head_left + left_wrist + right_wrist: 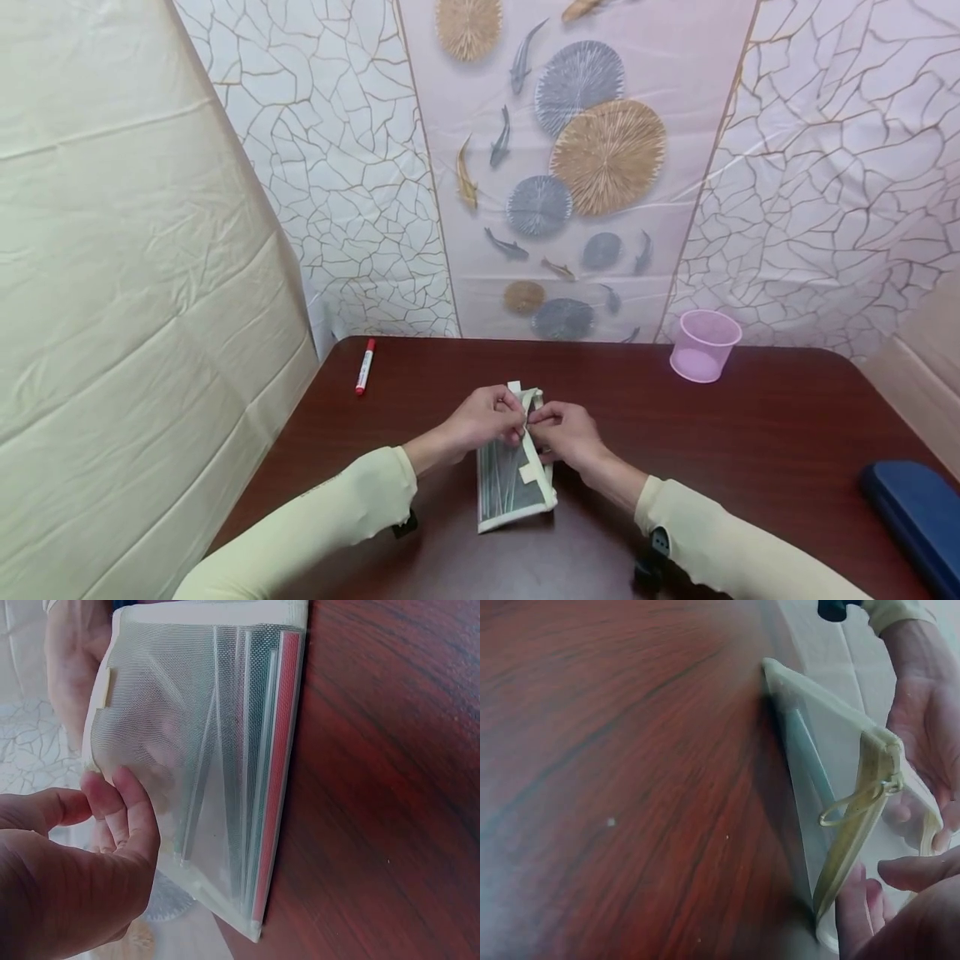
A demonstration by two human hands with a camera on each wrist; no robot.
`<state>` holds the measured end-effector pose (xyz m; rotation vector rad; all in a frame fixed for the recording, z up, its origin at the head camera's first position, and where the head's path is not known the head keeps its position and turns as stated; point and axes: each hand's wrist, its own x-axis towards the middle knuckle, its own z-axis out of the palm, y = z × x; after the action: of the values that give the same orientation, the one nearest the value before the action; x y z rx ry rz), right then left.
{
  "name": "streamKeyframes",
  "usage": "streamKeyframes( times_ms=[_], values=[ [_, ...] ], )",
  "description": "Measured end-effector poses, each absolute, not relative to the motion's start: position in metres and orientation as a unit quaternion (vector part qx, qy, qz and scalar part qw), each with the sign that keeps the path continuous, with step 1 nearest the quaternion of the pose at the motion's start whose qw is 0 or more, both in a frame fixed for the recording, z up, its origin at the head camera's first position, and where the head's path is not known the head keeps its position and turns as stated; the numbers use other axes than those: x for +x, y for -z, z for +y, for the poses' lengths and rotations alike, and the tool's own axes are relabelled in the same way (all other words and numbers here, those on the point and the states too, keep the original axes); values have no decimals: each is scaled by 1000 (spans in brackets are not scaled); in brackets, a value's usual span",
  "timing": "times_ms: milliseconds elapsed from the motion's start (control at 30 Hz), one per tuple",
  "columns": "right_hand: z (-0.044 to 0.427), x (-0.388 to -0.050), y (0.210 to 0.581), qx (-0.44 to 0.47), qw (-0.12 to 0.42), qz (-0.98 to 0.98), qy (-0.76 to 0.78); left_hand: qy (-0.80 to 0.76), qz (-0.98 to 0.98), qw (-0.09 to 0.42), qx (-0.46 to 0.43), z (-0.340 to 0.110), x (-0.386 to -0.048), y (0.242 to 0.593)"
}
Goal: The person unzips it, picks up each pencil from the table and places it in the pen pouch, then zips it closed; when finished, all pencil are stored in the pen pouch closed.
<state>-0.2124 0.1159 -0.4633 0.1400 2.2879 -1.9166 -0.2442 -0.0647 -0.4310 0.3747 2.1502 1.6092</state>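
A mesh zip pouch (501,479) with cream edging stands tilted on the table between both hands. Through its mesh in the left wrist view show several long thin strips (241,750) and one red strip (277,765). My left hand (487,417) pinches the pouch's upper edge between thumb and fingertips. Opposite it, my right hand (567,433) holds the rim, its fingertips partly hidden in the head view. In the right wrist view the pouch's mouth gapes, and a zip pull (851,806) with a cord loop hangs at one end.
A red-capped marker (365,367) lies at the table's back left. At the back right stands a pink mesh basket (705,346). A dark blue case (915,521) rests by the right edge of the brown table (750,450). Patterned cloth hangs behind.
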Motion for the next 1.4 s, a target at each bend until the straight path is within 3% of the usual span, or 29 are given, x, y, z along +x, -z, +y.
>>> streamKeyframes(
  times_ms=[233,500,567,800,900,1100,1400],
  values=[
    [134,-202,454,25,51,799,599,-574,783,203,126,-63,-249,431],
    [152,-163,446,-150,-64,934,319,-579,781,202,120,-61,-253,428],
    [153,-155,442,-158,-48,938,304,-580,780,201,119,-61,-254,427],
    [155,-147,441,-110,141,856,486,-578,780,206,122,-61,-255,428],
    [156,-145,441,-95,171,829,524,-576,782,207,121,-59,-255,430],
    [156,-143,447,-123,178,813,541,-573,783,206,124,-59,-255,430],
    [159,-147,454,-194,119,824,519,-581,778,200,134,-58,-251,432]
  ],
)
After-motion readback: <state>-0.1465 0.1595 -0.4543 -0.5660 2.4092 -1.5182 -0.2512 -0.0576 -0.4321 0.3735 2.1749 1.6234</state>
